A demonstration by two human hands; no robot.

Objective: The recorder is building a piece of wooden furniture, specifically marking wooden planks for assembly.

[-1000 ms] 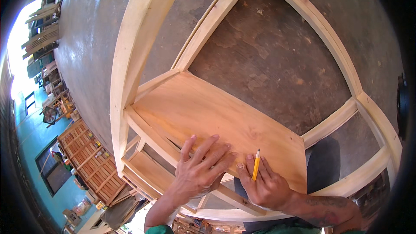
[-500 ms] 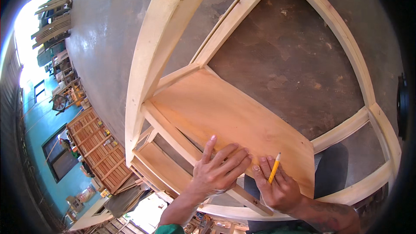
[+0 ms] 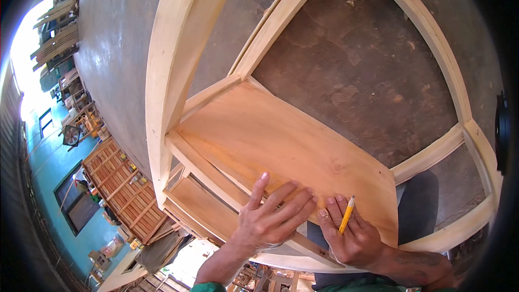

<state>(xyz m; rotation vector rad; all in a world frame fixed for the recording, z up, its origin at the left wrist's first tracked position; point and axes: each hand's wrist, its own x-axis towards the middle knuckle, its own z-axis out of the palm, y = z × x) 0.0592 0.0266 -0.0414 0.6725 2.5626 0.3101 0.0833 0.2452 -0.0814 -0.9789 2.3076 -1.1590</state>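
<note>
A flat, pale wooden board (image 3: 281, 135) lies slantwise inside a light wooden frame (image 3: 175, 65). My left hand (image 3: 275, 216) rests at the board's near edge, fingers spread and thumb apart, above a frame rail (image 3: 203, 165). To its right, my right hand (image 3: 354, 240) has its fingertips on the same edge. A yellow pencil (image 3: 346, 216) is tucked between the right hand's fingers, its tip pointing up and away. Left of the rail, a narrower wooden panel (image 3: 203, 205) sits lower in the frame.
Smooth grey-brown concrete floor (image 3: 357, 70) shows through the frame's openings. Curved frame members (image 3: 432, 32) rise around the board. At the far left stand a slatted wooden piece (image 3: 121, 189), a fan (image 3: 71, 135) and stacked wood (image 3: 57, 43) along a turquoise wall (image 3: 40, 157).
The view has shifted slightly, and the frame's left side appears farther left. Both hands stay at the board's near edge, with the pencil still in the right.
</note>
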